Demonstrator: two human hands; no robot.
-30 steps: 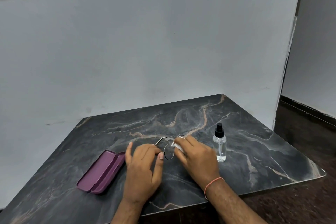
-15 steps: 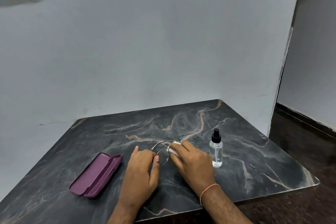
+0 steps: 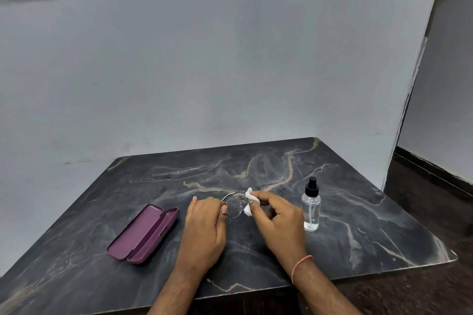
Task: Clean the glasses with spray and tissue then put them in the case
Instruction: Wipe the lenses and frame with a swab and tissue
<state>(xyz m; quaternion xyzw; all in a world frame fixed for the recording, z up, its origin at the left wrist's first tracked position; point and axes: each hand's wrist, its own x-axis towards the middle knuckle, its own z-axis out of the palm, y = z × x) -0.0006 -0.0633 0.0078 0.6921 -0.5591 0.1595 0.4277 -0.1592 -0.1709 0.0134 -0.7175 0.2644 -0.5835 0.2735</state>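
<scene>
Judging by the thin wire frame, the glasses (image 3: 234, 206) are light, springy and easily bent, with slippery lenses, so they are best held at the rim edge or hinge, never on the glass; they sit just above the dark marble table (image 3: 358, 225), between the open purple case (image 3: 143, 234) on the left and the spray bottle (image 3: 311, 208) on the right. The left hand (image 3: 204, 227) pinches the left rim, while the right hand (image 3: 277, 217) pinches a white tissue (image 3: 249, 203) over the right lens. Compared with 0.5 s ago, the right thumb and forefinger have drawn back so more tissue shows; the case and bottle are unmoved.
</scene>
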